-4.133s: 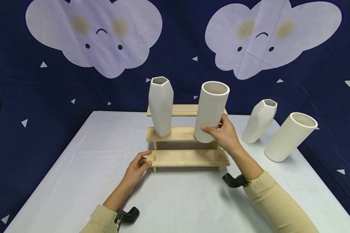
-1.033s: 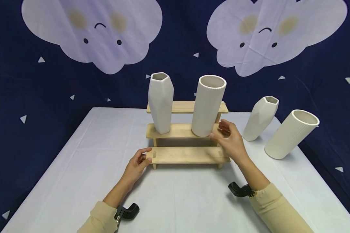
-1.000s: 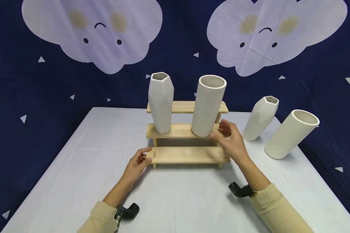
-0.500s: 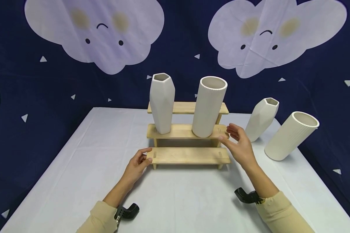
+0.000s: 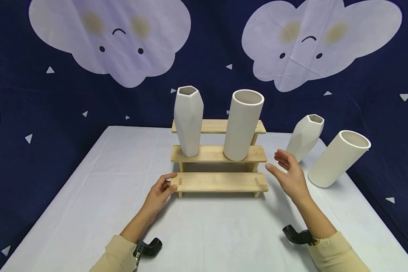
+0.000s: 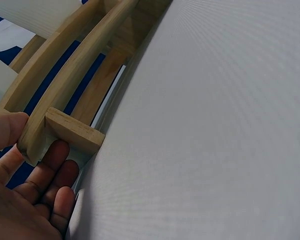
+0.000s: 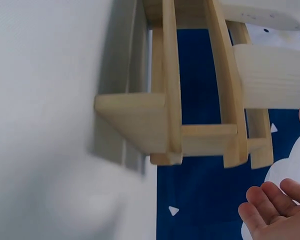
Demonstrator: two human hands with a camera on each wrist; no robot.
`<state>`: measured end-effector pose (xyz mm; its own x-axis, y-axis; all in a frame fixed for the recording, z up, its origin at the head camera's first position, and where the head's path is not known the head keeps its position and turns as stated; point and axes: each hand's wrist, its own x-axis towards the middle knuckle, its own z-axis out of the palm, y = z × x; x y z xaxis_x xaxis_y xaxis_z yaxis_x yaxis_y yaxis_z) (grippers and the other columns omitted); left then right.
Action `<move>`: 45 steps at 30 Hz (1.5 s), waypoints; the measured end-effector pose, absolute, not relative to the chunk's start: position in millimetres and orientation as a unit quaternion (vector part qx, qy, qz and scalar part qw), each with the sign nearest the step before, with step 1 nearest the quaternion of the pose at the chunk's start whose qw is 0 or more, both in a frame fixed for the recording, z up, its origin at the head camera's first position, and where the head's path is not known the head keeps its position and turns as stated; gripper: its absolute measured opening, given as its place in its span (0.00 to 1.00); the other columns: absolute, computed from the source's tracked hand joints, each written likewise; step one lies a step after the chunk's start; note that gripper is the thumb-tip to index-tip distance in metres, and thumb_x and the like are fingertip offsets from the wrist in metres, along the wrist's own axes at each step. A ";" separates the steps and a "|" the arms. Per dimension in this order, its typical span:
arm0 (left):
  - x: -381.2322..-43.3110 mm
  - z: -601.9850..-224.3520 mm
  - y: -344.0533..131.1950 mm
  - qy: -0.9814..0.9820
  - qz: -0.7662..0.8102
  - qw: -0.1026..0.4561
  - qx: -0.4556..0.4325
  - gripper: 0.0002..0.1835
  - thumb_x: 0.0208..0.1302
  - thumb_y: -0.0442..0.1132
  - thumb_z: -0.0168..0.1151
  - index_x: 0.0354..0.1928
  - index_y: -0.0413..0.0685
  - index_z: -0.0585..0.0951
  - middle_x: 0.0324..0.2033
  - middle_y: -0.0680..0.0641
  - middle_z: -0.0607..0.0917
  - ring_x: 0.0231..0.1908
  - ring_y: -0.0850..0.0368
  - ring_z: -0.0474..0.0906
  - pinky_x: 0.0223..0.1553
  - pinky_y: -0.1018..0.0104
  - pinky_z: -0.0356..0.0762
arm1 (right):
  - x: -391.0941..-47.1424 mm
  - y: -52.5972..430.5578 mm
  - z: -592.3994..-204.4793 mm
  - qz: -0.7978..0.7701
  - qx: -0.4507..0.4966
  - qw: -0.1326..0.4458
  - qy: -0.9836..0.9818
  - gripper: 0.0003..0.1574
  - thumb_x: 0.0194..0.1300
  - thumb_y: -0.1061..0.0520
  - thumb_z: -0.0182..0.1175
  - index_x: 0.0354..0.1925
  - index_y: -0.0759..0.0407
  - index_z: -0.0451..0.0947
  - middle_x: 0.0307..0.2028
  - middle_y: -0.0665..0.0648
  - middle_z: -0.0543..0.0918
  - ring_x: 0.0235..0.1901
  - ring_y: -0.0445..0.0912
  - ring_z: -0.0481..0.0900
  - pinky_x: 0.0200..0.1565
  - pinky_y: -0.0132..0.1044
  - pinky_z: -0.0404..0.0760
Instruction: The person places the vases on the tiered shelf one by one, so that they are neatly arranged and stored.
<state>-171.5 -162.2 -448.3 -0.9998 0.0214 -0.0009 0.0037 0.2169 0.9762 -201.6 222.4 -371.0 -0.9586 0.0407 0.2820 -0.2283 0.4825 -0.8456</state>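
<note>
Dark blue backdrop (image 5: 212,41) behind the white-covered table (image 5: 210,234). Wooden stand (image 5: 212,154), three steps, placed near the table's far edge. Its middle step carries a ribbed cylindrical vase (image 5: 243,126) toward the right end and a faceted vase (image 5: 189,122) toward the left end. Second cylindrical vase (image 5: 338,160) is by the table's right edge; second faceted vase (image 5: 307,134) lies nearer the far right corner. Left hand (image 5: 158,196) grips the lowest step's left end between thumb and fingers. Right hand (image 5: 290,175), fingers parted and free, is just off the stand's right end.
</note>
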 end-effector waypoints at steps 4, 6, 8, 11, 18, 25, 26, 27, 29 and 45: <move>-171.5 -448.6 -162.8 0.780 0.626 0.007 0.010 0.22 0.66 0.41 0.58 0.61 0.55 0.71 0.38 0.42 0.79 0.36 0.60 0.71 0.37 0.72 0.67 | -197.0 230.6 -374.4 0.498 0.041 0.137 -0.855 0.42 0.62 0.51 0.63 0.68 0.62 0.57 0.62 0.63 0.69 0.61 0.57 0.68 0.56 0.21 0.66; -171.5 -448.7 -162.9 0.781 0.625 0.009 0.011 0.22 0.66 0.41 0.58 0.61 0.56 0.71 0.38 0.42 0.79 0.36 0.61 0.70 0.38 0.72 0.67 | -195.0 234.8 -376.7 0.496 0.034 0.139 -0.857 0.42 0.62 0.51 0.63 0.68 0.62 0.58 0.61 0.63 0.69 0.61 0.56 0.68 0.52 0.15 0.65; -171.3 -448.8 -162.9 0.781 0.625 0.008 0.010 0.22 0.66 0.41 0.58 0.61 0.56 0.71 0.38 0.43 0.79 0.37 0.61 0.71 0.38 0.72 0.68 | -193.3 239.0 -379.4 0.491 0.028 0.142 -0.859 0.41 0.62 0.50 0.62 0.67 0.63 0.58 0.61 0.63 0.70 0.60 0.55 0.68 0.52 0.15 0.65; -171.1 -449.0 -163.0 0.780 0.625 0.008 0.011 0.22 0.66 0.41 0.58 0.61 0.56 0.71 0.39 0.42 0.79 0.37 0.61 0.71 0.38 0.72 0.68 | -190.7 246.2 -383.6 0.478 0.015 0.144 -0.866 0.41 0.63 0.49 0.62 0.67 0.63 0.59 0.60 0.63 0.70 0.58 0.49 0.70 0.52 0.16 0.66; -170.8 -449.2 -163.2 0.780 0.626 0.007 0.010 0.22 0.65 0.42 0.58 0.61 0.56 0.71 0.39 0.42 0.79 0.37 0.61 0.71 0.38 0.72 0.68 | -183.0 265.9 -391.9 0.460 -0.008 0.148 -0.875 0.42 0.63 0.47 0.61 0.67 0.64 0.58 0.59 0.65 0.70 0.51 0.29 0.67 0.49 0.13 0.65; -170.9 -448.6 -163.6 0.783 0.622 0.005 0.006 0.22 0.65 0.42 0.59 0.61 0.57 0.71 0.39 0.43 0.79 0.36 0.62 0.71 0.38 0.71 0.68 | -175.4 283.0 -396.5 0.452 -0.026 0.148 -0.880 0.43 0.63 0.47 0.61 0.68 0.63 0.57 0.58 0.61 0.70 0.48 0.23 0.65 0.47 0.12 0.65; -171.1 -448.6 -163.5 0.784 0.621 0.005 0.007 0.22 0.65 0.42 0.59 0.61 0.57 0.71 0.39 0.43 0.79 0.37 0.62 0.71 0.38 0.72 0.68 | -174.4 285.4 -396.7 0.449 -0.030 0.145 -0.881 0.43 0.63 0.47 0.61 0.68 0.63 0.57 0.59 0.61 0.70 0.48 0.23 0.65 0.47 0.12 0.65; -171.2 -448.4 -163.3 0.783 0.622 0.004 0.007 0.22 0.65 0.42 0.59 0.61 0.56 0.71 0.39 0.43 0.79 0.37 0.62 0.71 0.38 0.72 0.68 | -173.7 287.9 -396.9 0.447 -0.033 0.143 -0.883 0.43 0.63 0.47 0.61 0.68 0.63 0.57 0.59 0.62 0.70 0.48 0.24 0.65 0.47 0.11 0.65; -171.4 -448.3 -162.9 0.781 0.624 0.004 0.008 0.22 0.65 0.41 0.59 0.61 0.56 0.71 0.39 0.42 0.79 0.36 0.62 0.71 0.38 0.72 0.68 | -172.3 292.8 -397.7 0.442 -0.041 0.139 -0.885 0.44 0.63 0.46 0.60 0.69 0.63 0.56 0.59 0.62 0.70 0.48 0.23 0.65 0.46 0.11 0.64; -173.6 -450.6 -162.9 0.778 0.628 0.006 0.011 0.22 0.65 0.39 0.58 0.61 0.55 0.71 0.37 0.44 0.79 0.36 0.61 0.71 0.37 0.72 0.67 | -162.9 326.6 -416.0 0.431 -0.106 0.148 -0.884 0.44 0.62 0.45 0.61 0.68 0.63 0.58 0.53 0.53 0.72 0.43 0.19 0.62 0.43 0.09 0.62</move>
<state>-173.6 -162.9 -450.6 -0.9997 0.0243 0.0043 0.0093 0.2106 0.9775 -162.9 326.6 -416.0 -0.9339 0.3142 0.1708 0.0590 0.6064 -0.7930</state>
